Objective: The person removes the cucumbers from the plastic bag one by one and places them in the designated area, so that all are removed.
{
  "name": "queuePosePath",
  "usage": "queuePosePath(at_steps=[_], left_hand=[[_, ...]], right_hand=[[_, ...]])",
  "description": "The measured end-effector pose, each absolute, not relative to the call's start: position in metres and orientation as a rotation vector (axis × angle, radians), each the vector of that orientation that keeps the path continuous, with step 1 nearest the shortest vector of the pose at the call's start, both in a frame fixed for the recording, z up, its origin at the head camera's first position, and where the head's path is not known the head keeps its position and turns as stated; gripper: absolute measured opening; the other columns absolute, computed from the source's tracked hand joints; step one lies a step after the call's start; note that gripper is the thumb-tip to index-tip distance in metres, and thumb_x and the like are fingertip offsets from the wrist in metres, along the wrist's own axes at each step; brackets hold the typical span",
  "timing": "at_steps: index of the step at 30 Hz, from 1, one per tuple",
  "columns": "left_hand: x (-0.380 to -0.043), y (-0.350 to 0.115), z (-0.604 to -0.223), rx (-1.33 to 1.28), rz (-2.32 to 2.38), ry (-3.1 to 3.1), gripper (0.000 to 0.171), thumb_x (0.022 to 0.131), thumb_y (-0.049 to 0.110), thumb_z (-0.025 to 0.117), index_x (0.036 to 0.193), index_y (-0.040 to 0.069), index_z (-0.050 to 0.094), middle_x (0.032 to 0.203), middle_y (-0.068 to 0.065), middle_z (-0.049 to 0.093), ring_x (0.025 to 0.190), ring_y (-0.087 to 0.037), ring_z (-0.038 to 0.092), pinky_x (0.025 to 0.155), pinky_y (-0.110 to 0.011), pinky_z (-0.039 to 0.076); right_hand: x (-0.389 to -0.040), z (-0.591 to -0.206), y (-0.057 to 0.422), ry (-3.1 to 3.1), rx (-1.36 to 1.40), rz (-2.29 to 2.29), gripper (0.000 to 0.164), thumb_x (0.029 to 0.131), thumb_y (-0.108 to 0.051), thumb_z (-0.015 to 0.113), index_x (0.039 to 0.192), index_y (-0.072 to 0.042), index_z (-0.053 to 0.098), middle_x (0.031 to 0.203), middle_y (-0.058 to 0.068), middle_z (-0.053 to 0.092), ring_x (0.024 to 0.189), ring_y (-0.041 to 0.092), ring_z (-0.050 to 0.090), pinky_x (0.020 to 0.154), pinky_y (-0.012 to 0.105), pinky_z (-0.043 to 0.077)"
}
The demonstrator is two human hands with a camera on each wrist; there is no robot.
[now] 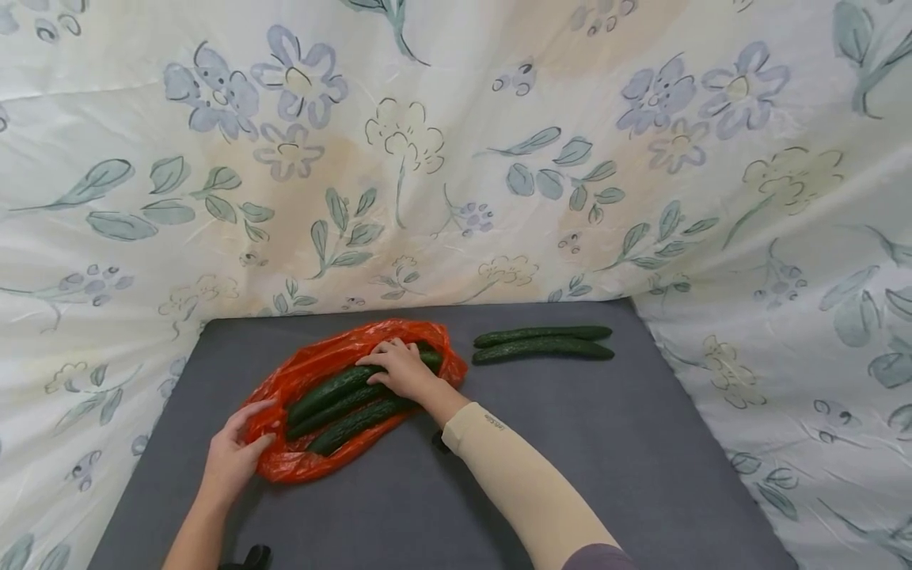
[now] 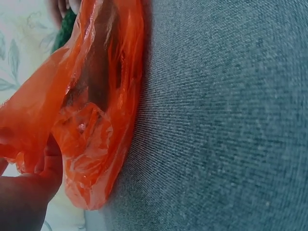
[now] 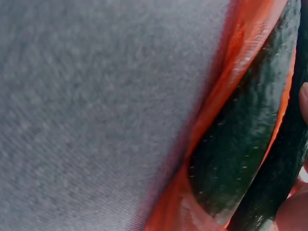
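An orange-red plastic bag [image 1: 313, 469] lies opened out on the grey table, with several dark green cucumbers [image 1: 362, 423] side by side in it. My left hand [image 1: 231, 455] pinches the bag's left edge; in the left wrist view its thumb [image 2: 52, 161] shows against the lifted film. My right hand [image 1: 402, 368] reaches over the bag's right part and grips a cucumber, fingers on the far side and thumb on the near side. In the right wrist view, a bumpy cucumber [image 3: 240, 139] lies closest to the camera, with only bits of the hand at the right edge.
Two more cucumbers [image 1: 545, 347] lie side by side on the grey table [image 1: 570, 443], to the right of the bag. A floral cloth [image 1: 456, 158] hangs behind the table and along its sides. A small black object [image 1: 256, 556] shows near the bottom edge by the left forearm.
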State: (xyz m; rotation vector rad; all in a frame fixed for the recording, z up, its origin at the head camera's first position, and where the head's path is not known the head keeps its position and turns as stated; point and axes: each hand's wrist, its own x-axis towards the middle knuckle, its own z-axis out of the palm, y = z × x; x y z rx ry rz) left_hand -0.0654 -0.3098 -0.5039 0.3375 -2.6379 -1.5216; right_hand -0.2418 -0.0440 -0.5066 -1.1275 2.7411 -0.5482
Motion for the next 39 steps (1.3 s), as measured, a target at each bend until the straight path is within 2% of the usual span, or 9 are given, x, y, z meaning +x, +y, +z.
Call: queuePosePath(at_steps=[4,7,10,13,16,18,28,34,39], left_hand=[[-0.062,-0.311,-0.504,0.386,-1.531,-2.655,0.049,0.1,0.012,0.059,0.148,0.01,0.047,0.159,-0.021,0.033,0.14,-0.04,0.038,0.077,-0.001,0.039],[-0.061,-0.312,-0.504,0.402,-1.54,-2.661,0.051,0.101,0.012,0.057,0.15,0.01,0.044,0.158,-0.024,0.034,0.123,-0.011,0.053,0.075,-0.004,0.044],[-0.061,-0.313,-0.503,0.415,-1.526,-2.667,0.051,0.101,0.011,0.057,0.15,0.01,0.044,0.157,-0.024,0.037,0.107,0.006,0.052,0.074,-0.007,0.048],[-0.062,-0.313,-0.503,0.418,-1.49,-2.673,0.049,0.1,0.009,0.057,0.148,0.008,0.047,0.156,-0.024,0.038,0.121,-0.012,0.055,0.074,-0.003,0.043],[-0.062,-0.313,-0.503,0.42,-1.483,-2.665,0.047,0.099,0.008,0.058,0.145,0.004,0.049,0.155,-0.025,0.037,0.137,-0.042,0.041,0.074,0.002,0.036],[-0.062,-0.313,-0.503,0.409,-1.499,-2.658,0.047,0.1,0.009,0.059,0.145,0.001,0.048,0.155,-0.026,0.036,0.14,-0.047,0.035,0.073,0.003,0.034],[-0.063,-0.31,-0.503,0.365,-1.457,-2.68,0.047,0.098,0.004,0.057,0.145,0.006,0.05,0.157,-0.024,0.035,0.142,-0.047,0.032,0.075,0.003,0.035],[-0.065,-0.308,-0.501,0.373,-1.481,-2.688,0.054,0.099,0.004,0.055,0.152,0.011,0.044,0.159,-0.026,0.032,0.131,-0.042,0.042,0.07,-0.007,0.047],[-0.065,-0.309,-0.498,0.366,-1.498,-2.692,0.054,0.1,0.005,0.054,0.153,0.012,0.042,0.159,-0.026,0.032,0.134,-0.043,0.042,0.073,-0.005,0.045]], right_hand=[[-0.236,-0.503,-0.041,2.749,-1.178,-0.577,0.046,0.095,-0.041,0.062,0.141,-0.037,0.059,0.133,-0.007,0.057,0.122,0.017,0.049,0.096,0.039,0.037],[-0.232,-0.497,-0.039,2.771,-1.213,-0.616,0.046,0.095,-0.041,0.062,0.141,-0.035,0.059,0.132,-0.007,0.057,0.12,0.016,0.049,0.095,0.038,0.037],[-0.227,-0.487,-0.037,2.763,-1.269,-0.705,0.046,0.095,-0.039,0.064,0.14,-0.033,0.06,0.132,-0.006,0.058,0.119,0.016,0.049,0.095,0.038,0.038],[-0.223,-0.476,-0.037,2.73,-1.343,-0.799,0.046,0.095,-0.037,0.065,0.14,-0.03,0.061,0.132,-0.004,0.058,0.119,0.017,0.049,0.096,0.039,0.038],[-0.219,-0.464,-0.035,2.715,-1.4,-0.836,0.046,0.095,-0.037,0.064,0.14,-0.03,0.061,0.132,-0.004,0.057,0.118,0.016,0.049,0.095,0.037,0.038],[-0.218,-0.456,-0.031,2.716,-1.421,-0.853,0.046,0.095,-0.035,0.066,0.14,-0.03,0.061,0.131,-0.003,0.058,0.118,0.017,0.049,0.094,0.038,0.038],[-0.226,-0.431,0.016,2.752,-1.388,-0.932,0.045,0.093,-0.029,0.07,0.137,-0.026,0.064,0.131,0.0,0.059,0.122,0.022,0.048,0.096,0.045,0.037],[-0.237,-0.425,0.057,2.772,-1.296,-0.977,0.043,0.092,-0.024,0.071,0.134,-0.023,0.066,0.128,0.002,0.059,0.121,0.023,0.049,0.095,0.049,0.035],[-0.244,-0.43,0.093,2.79,-1.211,-1.034,0.043,0.092,-0.023,0.071,0.135,-0.023,0.066,0.129,0.003,0.059,0.12,0.025,0.05,0.096,0.051,0.035]])
